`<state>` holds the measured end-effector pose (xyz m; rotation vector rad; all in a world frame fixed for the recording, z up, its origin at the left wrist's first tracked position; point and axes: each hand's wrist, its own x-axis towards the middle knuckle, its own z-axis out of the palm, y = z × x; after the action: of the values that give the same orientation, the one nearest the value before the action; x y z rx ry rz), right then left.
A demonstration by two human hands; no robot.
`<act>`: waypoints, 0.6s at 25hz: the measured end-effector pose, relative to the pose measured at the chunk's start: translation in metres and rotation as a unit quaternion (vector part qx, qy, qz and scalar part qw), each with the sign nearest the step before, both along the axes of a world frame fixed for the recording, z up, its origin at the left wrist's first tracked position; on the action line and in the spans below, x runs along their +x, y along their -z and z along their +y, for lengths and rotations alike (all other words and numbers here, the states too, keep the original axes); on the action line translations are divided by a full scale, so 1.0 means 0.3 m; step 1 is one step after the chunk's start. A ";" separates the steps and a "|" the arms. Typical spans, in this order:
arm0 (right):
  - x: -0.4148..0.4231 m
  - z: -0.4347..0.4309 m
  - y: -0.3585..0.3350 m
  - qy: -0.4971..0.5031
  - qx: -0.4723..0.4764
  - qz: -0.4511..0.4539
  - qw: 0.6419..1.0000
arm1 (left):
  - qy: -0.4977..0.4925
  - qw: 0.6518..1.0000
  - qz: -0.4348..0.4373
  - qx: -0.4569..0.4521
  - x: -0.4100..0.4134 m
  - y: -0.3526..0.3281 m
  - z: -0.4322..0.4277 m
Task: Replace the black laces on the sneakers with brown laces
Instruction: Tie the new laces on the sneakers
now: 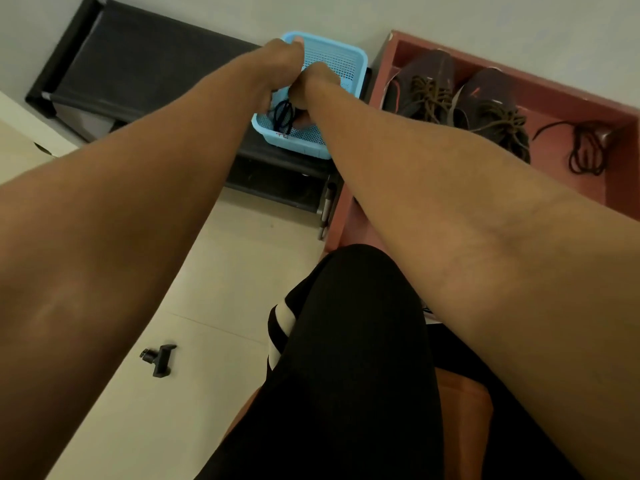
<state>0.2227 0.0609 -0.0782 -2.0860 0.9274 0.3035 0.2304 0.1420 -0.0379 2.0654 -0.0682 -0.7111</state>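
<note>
From the head view, both arms reach out to a blue basket (362, 69) that sits on a black rack (138, 67). The left hand (282, 58) and the right hand (311, 86) are close together over the basket. A coiled black lace (283, 116) hangs just under them, down inside the basket. The right hand has its fingers curled round the lace. The left hand is curled too, but I cannot tell if it grips the lace or only touches it.

To the right is a red tray (621, 188). Two sneakers (426, 81) stand in it side by side, and both have brown laces (431, 98) in them already. A loose black lace (585, 150) lies beside them in the tray.

I think the lacing is done and this is the tidy-up part. The next move is to let go of the coil so it stays in the basket. Then a hand should reach across for the loose black lace and gather it so it does not trail.
</note>
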 end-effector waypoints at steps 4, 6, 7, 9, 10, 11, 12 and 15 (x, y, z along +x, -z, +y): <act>-0.037 0.051 0.006 -0.078 -0.103 -0.020 0.991 | -0.042 0.997 -0.056 -0.021 0.038 0.037 0.021; -0.061 0.046 -0.020 -0.120 -0.140 -0.016 0.983 | -0.042 0.995 -0.081 -0.028 0.029 0.027 0.024; -0.075 0.040 -0.037 -0.138 -0.153 -0.011 0.979 | -0.041 0.994 -0.098 -0.027 0.020 0.013 0.024; -0.114 0.029 -0.097 -0.164 -0.163 -0.020 0.973 | -0.047 0.991 -0.121 -0.031 -0.006 -0.014 0.025; -0.143 0.021 -0.141 -0.168 -0.166 -0.042 0.971 | -0.049 0.989 -0.133 -0.041 -0.024 -0.027 0.018; -0.179 0.014 -0.186 -0.168 -0.166 -0.078 0.969 | -0.048 0.987 -0.146 -0.054 -0.049 -0.043 0.009; -0.223 0.004 -0.229 -0.169 -0.167 -0.120 0.964 | -0.042 0.983 -0.166 -0.071 -0.084 -0.065 -0.003; -0.421 -0.063 -0.320 -0.179 -0.168 -0.256 0.935 | -0.010 0.964 -0.224 -0.145 -0.252 -0.150 -0.054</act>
<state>0.0963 0.0421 0.0179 -2.4743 0.2944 -0.2340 0.1549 0.1257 0.0071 1.9004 -0.3846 -0.1917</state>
